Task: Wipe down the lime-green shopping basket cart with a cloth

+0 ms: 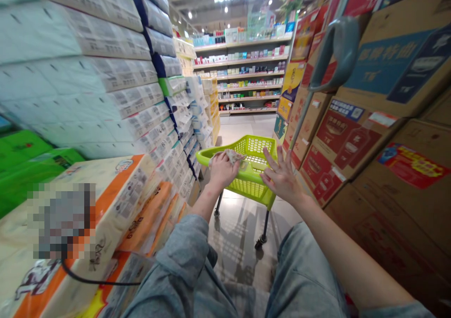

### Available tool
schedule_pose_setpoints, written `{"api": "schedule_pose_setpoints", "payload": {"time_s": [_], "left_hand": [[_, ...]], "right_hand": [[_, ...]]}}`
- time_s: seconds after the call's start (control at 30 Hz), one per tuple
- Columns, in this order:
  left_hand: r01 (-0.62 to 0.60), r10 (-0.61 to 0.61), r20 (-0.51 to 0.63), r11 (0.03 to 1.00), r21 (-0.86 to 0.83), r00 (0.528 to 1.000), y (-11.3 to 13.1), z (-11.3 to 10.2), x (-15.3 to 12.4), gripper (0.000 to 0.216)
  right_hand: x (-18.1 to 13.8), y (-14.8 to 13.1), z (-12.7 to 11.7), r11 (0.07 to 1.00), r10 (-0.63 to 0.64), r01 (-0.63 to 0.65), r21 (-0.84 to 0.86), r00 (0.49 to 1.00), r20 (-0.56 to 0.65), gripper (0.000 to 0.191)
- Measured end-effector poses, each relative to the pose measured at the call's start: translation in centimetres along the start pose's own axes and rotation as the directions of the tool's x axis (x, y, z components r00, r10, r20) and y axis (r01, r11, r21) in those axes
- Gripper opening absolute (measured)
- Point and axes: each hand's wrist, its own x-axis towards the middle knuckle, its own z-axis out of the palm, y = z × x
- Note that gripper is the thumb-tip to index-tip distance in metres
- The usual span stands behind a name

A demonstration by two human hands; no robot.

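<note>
A small lime-green shopping cart (250, 191) on dark legs with casters stands in front of my knees. On its near left rim, my left hand (223, 171) presses down over a crumpled greyish cloth (233, 156), fingers curled onto it. Beside the cart's right side is my right hand (282, 181), its fingers spread apart with nothing in them. The thumb side lies close to the rim; whether it touches I cannot tell.
Stacked tissue packs (116, 69) wall the left side, with a pixelated object on a cable over nearer packs (134, 177). Cardboard cartons (387, 102) line the right, where a pole with a grey loop handle (317, 73) leans. Shelves (243, 64) stand beyond the tiled aisle.
</note>
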Motion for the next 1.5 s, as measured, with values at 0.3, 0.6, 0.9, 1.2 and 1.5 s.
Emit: {"api": "schedule_pose_setpoints", "payload": {"time_s": [0.3,0.6,0.9,1.2,1.5], "left_hand": [[-0.132,0.132,-0.001,0.991,0.002,0.991,0.8,-0.5,-0.5,0.041],[-0.388,0.389,0.169,0.921,-0.040,0.906,4.9,-0.8,0.8,0.048],[0.104,-0.119,0.269,0.992,0.069,0.956,-2.7,-1.3,1.6,0.052],[-0.140,0.137,-0.047,0.989,-0.054,0.989,0.2,-0.4,-2.3,0.040],[-0.549,0.550,-0.034,0.835,0.030,0.834,1.6,2.1,-3.1,0.035]], "right_hand": [[1.5,0.5,0.0,0.857,0.484,-0.511,0.064,0.841,0.242,0.054],[1.0,0.5,-1.0,0.857,0.506,-0.472,-0.206,0.696,0.509,0.072],[0.6,0.9,-1.2,0.855,0.513,-0.469,-0.221,0.704,0.491,0.077],[0.2,1.3,-0.9,0.898,0.433,-0.400,-0.181,0.740,0.515,0.078],[0.0,1.8,-1.4,0.929,0.365,-0.333,-0.159,0.771,0.522,0.074]]}}
